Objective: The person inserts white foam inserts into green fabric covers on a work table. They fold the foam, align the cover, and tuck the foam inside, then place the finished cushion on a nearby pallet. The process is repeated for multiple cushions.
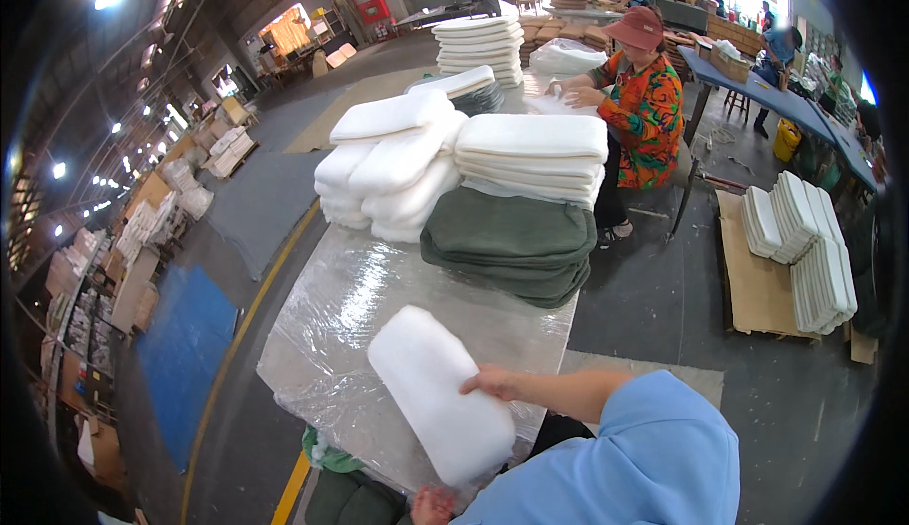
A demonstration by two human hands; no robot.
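- One white foam pad lies tilted at the lower middle of the frame, above the near edge of a plastic-wrapped table.
- Right hand curls its fingers over the pad's right edge; left hand pinches the bottom corner, mostly hidden behind the pad.
- Further up the table, nothing stands between the pad and a pile of green cushion covers, topped by stacked white pads.
- At the upper right, a seated person in an orange patterned shirt works at the table's far end.
- More white pads rest on a pallet at the right.
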